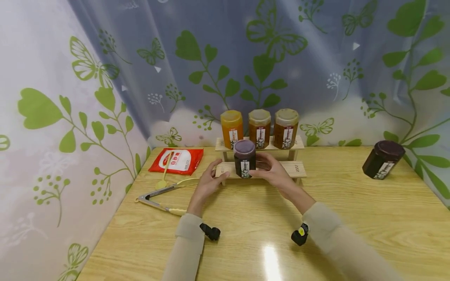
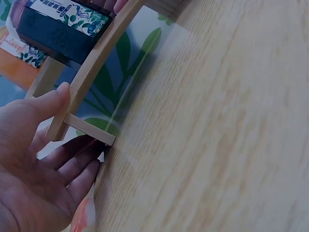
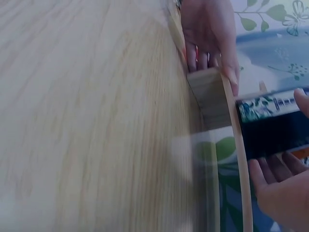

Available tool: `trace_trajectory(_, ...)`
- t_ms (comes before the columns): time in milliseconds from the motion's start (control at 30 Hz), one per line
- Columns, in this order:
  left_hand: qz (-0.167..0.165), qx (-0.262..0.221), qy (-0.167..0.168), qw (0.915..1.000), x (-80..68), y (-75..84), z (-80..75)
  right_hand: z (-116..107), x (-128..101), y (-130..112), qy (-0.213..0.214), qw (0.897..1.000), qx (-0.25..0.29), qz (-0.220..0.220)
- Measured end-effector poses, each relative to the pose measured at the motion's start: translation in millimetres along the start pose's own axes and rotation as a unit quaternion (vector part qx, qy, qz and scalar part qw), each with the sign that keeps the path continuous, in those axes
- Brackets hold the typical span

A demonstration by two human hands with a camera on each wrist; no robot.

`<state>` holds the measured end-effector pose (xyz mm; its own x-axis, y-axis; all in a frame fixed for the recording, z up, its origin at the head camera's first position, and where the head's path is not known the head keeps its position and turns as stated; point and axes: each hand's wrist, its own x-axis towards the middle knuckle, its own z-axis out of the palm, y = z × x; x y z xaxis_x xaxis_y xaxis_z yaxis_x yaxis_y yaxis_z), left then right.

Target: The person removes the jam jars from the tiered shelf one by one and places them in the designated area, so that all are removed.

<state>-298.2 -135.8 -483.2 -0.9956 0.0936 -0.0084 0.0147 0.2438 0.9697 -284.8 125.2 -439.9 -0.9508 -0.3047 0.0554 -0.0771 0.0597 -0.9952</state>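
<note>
Wooden table (image 1: pixel 351 218) bears two-tier wooden rack (image 1: pixel 299 168). Dark jam jar (image 1: pixel 244 158) upright on lower tier, left part. Right hand (image 1: pixel 272 171) curled round jar's right side. Left hand (image 1: pixel 207 183) fingers loosely extended, thumb and fingers touching rack's left end. Three jars on upper tier.

Three jars (image 1: pixel 259 128) stand on the upper step of a rack (image 1: pixel 295 168); a fourth jar (image 1: pixel 244 158) stands on the lower step, hands either side. Tongs (image 1: pixel 159 194) lie left.
</note>
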Motion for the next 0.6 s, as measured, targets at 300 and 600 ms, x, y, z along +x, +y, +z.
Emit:
trace_trajectory(300, -0.001, 0.012, 0.002, 0.9999, 0.4, 1.9, -2.7, 25.9, 9.7, 1.0, 0.061, 0.998, -0.018, 0.005)
trace_trajectory(600, 0.0, 0.006, -0.007, 1.0, -1.6, 2.3, -2.1, 44.5, 16.2, 4.7, 0.103, 0.994, -0.041, -0.006)
